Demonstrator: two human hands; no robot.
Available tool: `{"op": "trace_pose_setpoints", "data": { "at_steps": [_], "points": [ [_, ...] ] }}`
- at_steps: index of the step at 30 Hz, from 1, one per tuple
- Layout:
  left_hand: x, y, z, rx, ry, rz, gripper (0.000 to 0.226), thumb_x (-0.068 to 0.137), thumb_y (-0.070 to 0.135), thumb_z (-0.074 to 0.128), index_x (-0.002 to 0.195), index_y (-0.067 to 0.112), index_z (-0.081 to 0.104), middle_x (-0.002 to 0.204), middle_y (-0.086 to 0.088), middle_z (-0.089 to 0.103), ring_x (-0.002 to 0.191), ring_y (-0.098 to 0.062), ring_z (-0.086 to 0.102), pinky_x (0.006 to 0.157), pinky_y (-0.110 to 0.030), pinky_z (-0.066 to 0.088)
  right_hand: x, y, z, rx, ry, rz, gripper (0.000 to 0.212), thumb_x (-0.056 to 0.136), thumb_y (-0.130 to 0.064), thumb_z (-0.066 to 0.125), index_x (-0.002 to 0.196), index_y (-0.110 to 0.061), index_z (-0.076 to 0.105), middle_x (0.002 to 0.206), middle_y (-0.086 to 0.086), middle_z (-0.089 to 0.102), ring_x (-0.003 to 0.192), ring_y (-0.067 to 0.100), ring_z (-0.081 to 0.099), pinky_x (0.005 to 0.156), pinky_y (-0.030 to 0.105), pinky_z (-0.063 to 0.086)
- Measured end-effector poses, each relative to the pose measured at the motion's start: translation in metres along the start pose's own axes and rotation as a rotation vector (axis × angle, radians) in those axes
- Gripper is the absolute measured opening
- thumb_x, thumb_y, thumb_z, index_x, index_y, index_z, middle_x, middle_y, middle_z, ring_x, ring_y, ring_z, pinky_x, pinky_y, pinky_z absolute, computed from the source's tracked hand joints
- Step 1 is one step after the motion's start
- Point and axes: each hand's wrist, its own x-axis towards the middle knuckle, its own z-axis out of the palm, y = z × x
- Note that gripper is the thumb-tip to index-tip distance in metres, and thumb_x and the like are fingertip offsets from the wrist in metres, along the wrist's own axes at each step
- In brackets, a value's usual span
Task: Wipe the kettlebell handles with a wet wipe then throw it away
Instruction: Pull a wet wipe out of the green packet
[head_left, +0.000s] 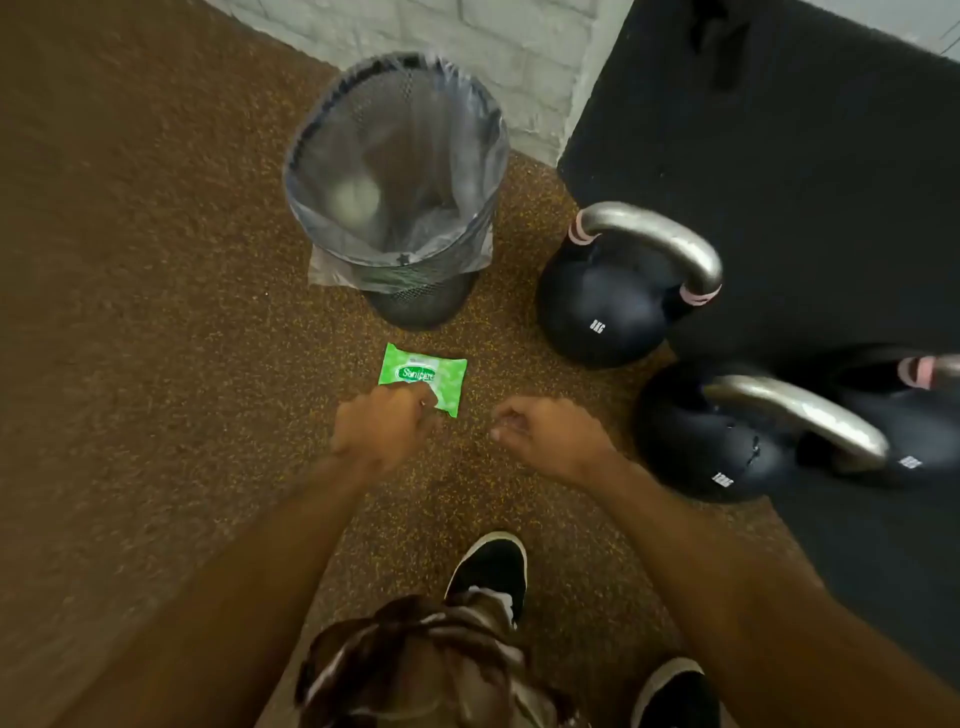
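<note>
A green pack of wet wipes (422, 375) lies flat on the brown speckled floor in front of a mesh bin (397, 182). My left hand (384, 423) reaches over the pack's near edge, fingers curled and touching it. My right hand (550, 436) hovers loosely curled just to the right, holding nothing. At the right stand black kettlebells with steel handles: the 8 kg one (613, 296) and a nearer one (727, 441), with a third (914, 410) partly cut off at the frame edge. No loose wipe is in view.
The bin holds a clear plastic liner and stands against a white brick wall (493, 36). A black rubber mat (779, 130) covers the floor at the right. My shoes (491, 571) and patterned shorts are at the bottom.
</note>
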Motion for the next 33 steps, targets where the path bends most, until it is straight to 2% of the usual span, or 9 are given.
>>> {"op": "trace_pose_setpoints", "data": {
  "at_steps": [4,12,19,26,30,33],
  "points": [
    [0.015,-0.009,0.023,-0.077,0.08,-0.064,0.036,0.093,0.053,0.058,0.125,0.037,0.06,0.119,0.009,0.07,0.106,-0.026,0.067,0.084,-0.039,0.051,0.021,0.007,0.018,-0.006,-0.02,-0.028,0.034,0.096,-0.047,0.053,0.127,-0.034,0.058,0.119,-0.006,0.068,0.106,0.014,0.063,0.091,0.039,0.052],
    [0.06,-0.021,0.066,-0.407,0.147,-0.212,0.032,0.086,0.057,0.067,0.111,0.037,0.066,0.104,0.019,0.074,0.104,-0.019,0.068,0.086,-0.038,0.053,0.061,0.022,0.059,0.187,0.055,-0.021,0.022,0.094,-0.044,0.059,0.111,-0.032,0.067,0.099,-0.01,0.07,0.091,0.008,0.065,0.086,0.039,0.055],
    [0.078,-0.022,0.096,-0.375,0.216,-0.263,0.038,0.086,0.056,0.067,0.117,0.034,0.064,0.108,0.016,0.074,0.11,-0.021,0.065,0.083,-0.035,0.048,0.086,0.035,0.092,0.27,0.056,-0.011,0.016,0.094,-0.041,0.059,0.107,-0.035,0.066,0.097,-0.012,0.068,0.089,0.005,0.063,0.083,0.04,0.056],
    [0.094,-0.026,0.106,-0.465,0.309,-0.295,0.039,0.081,0.06,0.071,0.11,0.032,0.069,0.11,0.012,0.072,0.1,-0.017,0.068,0.073,-0.031,0.048,0.104,0.037,0.107,0.312,0.087,0.013,0.018,0.093,-0.043,0.06,0.106,-0.033,0.068,0.091,-0.014,0.069,0.083,0.004,0.063,0.079,0.035,0.055],
    [0.096,-0.029,0.109,-0.514,0.329,-0.332,0.028,0.084,0.053,0.071,0.104,0.032,0.072,0.106,0.013,0.074,0.098,-0.017,0.068,0.07,-0.029,0.044,0.114,0.03,0.112,0.303,0.11,0.024,0.018,0.092,-0.041,0.061,0.106,-0.031,0.068,0.09,-0.014,0.069,0.084,0.006,0.064,0.081,0.038,0.056],
    [0.1,-0.033,0.113,-0.577,0.335,-0.35,0.02,0.088,0.045,0.069,0.101,0.03,0.075,0.105,0.01,0.075,0.097,-0.021,0.068,0.069,-0.029,0.043,0.123,0.021,0.112,0.271,0.156,0.033,0.02,0.093,-0.039,0.06,0.111,-0.032,0.065,0.09,-0.017,0.066,0.088,0.01,0.065,0.082,0.035,0.054]
  ]
}}
